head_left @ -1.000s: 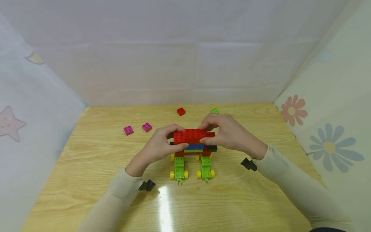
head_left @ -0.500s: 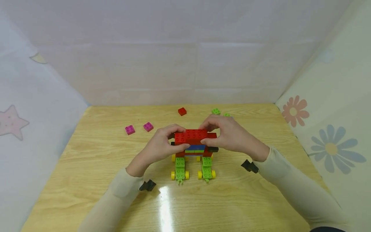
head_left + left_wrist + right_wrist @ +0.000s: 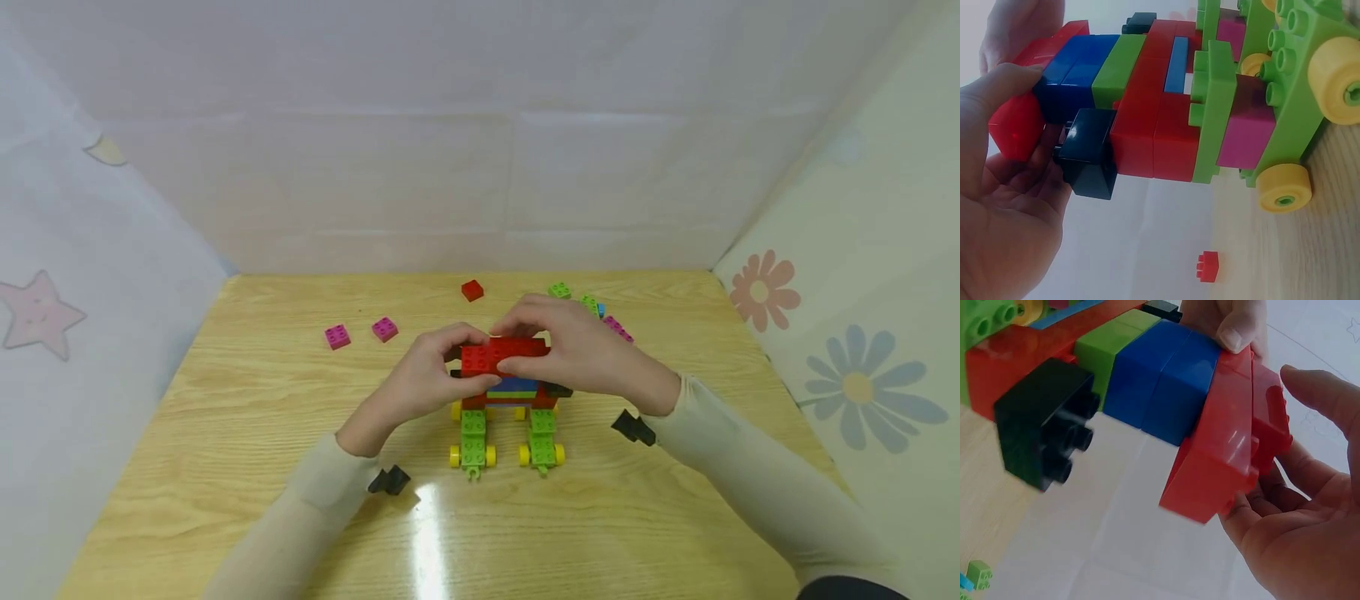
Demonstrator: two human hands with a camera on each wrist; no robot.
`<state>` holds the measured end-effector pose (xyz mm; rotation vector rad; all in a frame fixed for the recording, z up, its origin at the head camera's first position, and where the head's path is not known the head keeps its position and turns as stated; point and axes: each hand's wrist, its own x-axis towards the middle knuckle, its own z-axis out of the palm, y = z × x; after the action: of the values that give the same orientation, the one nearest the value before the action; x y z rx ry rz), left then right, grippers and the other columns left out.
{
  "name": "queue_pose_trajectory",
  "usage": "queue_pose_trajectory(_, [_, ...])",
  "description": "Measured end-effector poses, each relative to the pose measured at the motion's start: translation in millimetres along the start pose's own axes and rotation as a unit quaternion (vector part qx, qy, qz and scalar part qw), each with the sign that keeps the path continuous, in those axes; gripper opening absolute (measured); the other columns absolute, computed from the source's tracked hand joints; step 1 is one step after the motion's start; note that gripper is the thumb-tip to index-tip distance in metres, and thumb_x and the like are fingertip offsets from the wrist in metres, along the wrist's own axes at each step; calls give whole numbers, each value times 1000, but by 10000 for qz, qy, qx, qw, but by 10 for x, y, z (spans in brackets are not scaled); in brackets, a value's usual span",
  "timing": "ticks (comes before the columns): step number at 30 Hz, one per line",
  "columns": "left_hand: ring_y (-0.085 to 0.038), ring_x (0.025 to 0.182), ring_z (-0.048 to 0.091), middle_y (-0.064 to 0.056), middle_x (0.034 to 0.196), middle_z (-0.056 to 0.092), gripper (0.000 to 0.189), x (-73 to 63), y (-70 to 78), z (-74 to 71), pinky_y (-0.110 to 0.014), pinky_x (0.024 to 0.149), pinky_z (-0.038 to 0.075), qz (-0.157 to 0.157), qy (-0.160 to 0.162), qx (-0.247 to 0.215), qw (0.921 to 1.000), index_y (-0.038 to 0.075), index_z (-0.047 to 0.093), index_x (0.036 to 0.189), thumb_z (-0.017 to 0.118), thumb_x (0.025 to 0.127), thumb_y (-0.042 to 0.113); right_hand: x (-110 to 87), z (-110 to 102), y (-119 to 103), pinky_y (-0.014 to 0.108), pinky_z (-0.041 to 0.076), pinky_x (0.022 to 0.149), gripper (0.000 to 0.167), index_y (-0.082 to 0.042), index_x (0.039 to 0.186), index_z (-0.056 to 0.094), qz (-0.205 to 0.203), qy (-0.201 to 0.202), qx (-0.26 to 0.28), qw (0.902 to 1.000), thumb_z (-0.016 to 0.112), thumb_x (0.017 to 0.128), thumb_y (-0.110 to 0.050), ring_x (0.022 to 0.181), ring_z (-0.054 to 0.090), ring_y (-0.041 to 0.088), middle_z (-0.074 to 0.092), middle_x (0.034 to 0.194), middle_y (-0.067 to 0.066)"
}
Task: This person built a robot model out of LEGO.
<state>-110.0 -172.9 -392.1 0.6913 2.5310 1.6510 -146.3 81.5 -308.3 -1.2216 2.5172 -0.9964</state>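
Observation:
A build of big toy bricks stands on two green wheeled bases [image 3: 473,437] with yellow wheels [image 3: 1284,189]. Red, green and blue bricks [image 3: 1166,381] are stacked above, with black bricks [image 3: 1088,153] jutting from the sides. Along the top runs a layer of red bricks [image 3: 1213,450], and a further red brick [image 3: 1270,409] sits on it. My left hand [image 3: 423,375] grips the left end of the red top layer, thumb in front and fingers behind. With thumb and fingers on opposite sides, my right hand [image 3: 585,346] pinches the upper red brick.
Two pink bricks [image 3: 337,336] lie at the back left of the wooden table [image 3: 247,400]. A loose red brick [image 3: 472,290] is behind the build. Green bricks [image 3: 559,290], a blue piece [image 3: 601,309] and a pink brick [image 3: 619,328] lie beyond my right hand.
My right hand has slid left along the red top, towards my left hand, uncovering the pink and blue pieces behind it. My left hand keeps its grip.

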Motion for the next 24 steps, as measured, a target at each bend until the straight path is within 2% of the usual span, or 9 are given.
queue_pose_trajectory(5, [-20,110,75,-3,128,78,41,55,28,74,-44,103,65,70,-19,25,10000,11,74,135,90,97,15,44,32,-59,43,64,99,35,-13,133,77,-181,91,222,9995,86,100,-19,111,73,16,76,125,0])
queue_pose_trajectory(11, [-19,112,74,-3,134,78,50,110,74,161,-34,98,64,107,-77,-12,9999,10,71,142,89,96,15,70,59,-100,44,64,100,30,-13,128,77,-193,144,457,9987,84,100,-17,110,74,16,77,122,0])
queue_pose_trajectory(17, [-20,116,76,-4,135,79,51,96,87,190,-49,107,64,131,-27,5,9999,10,71,144,89,97,17,50,68,-52,47,64,104,30,-14,129,77,2,95,621,9980,84,100,-16,113,75,17,76,125,0])
queue_pose_trajectory(21, [-20,113,76,-2,131,78,48,74,84,192,-50,106,65,81,-7,57,10000,13,73,141,89,97,20,19,73,-25,52,62,109,32,-13,131,78,141,60,601,9981,85,100,-15,118,74,21,76,128,1])
queue_pose_trajectory(24, [-18,112,76,1,125,78,43,48,57,179,-48,105,65,-27,3,214,9998,14,75,135,91,96,22,7,83,-5,50,62,107,33,-16,131,78,222,27,495,9985,86,99,-18,118,72,21,76,129,-1])
